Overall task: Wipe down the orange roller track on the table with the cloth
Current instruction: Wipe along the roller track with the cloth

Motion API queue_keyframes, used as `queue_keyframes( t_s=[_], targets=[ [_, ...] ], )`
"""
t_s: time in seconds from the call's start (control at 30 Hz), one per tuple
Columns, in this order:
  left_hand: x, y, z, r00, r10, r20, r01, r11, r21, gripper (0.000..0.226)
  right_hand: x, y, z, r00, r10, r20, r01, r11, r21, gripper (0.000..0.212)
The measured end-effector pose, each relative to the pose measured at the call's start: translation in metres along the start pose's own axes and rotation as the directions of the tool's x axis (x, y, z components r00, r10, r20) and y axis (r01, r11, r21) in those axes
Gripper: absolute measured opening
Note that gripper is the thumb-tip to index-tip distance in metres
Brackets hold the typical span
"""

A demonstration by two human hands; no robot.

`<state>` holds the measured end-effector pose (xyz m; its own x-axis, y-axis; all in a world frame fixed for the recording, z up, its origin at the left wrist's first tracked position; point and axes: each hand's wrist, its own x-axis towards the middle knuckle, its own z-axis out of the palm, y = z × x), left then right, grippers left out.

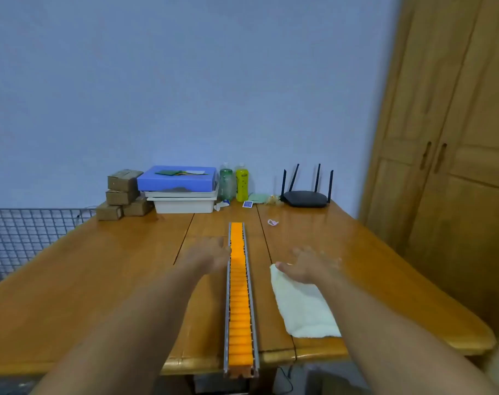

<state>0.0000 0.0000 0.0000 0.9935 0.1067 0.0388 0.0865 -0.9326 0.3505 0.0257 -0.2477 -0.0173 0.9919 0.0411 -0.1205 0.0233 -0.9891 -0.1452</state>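
Note:
The orange roller track (239, 297), framed in grey metal rails, runs straight away from me down the middle of the wooden table (100, 280), its near end jutting past the table edge. A pale cream cloth (302, 306) lies flat just right of the track. My left hand (207, 253) hovers palm down beside the track's left rail, fingers spread and blurred. My right hand (309, 263) is spread over the far end of the cloth, thumb toward the track, holding nothing.
At the table's far edge stand stacked cardboard boxes (123, 193), a blue lid on white trays (180, 189), a green bottle (226, 182), a yellow bottle (242, 182) and a black router (305, 195). A wire rack (23, 235) is at left, a wooden wardrobe (447, 138) at right.

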Motion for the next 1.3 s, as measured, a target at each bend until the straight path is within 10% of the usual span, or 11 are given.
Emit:
queue_keyframes(
  t_s=[0.63, 0.87, 1.3],
  targets=[
    [0.092, -0.045, 0.079, 0.992, -0.016, -0.125, -0.014, 0.972, -0.236, 0.042, 0.067, 0.007, 0.058, 0.918, -0.196, -0.345, 0.153, 0.977, -0.149, 0.046],
    [0.133, -0.048, 0.087, 0.990, -0.003, -0.138, -0.049, 0.925, -0.376, 0.038, 0.140, 0.006, 0.019, 0.911, -0.059, -0.409, 0.111, 0.988, 0.106, 0.048],
    [0.154, -0.060, 0.103, 0.980, 0.000, -0.199, -0.081, 0.913, -0.399, 0.034, 0.255, -0.134, -0.026, 0.823, -0.280, -0.494, 0.336, 0.941, 0.027, 0.036]
  ],
)
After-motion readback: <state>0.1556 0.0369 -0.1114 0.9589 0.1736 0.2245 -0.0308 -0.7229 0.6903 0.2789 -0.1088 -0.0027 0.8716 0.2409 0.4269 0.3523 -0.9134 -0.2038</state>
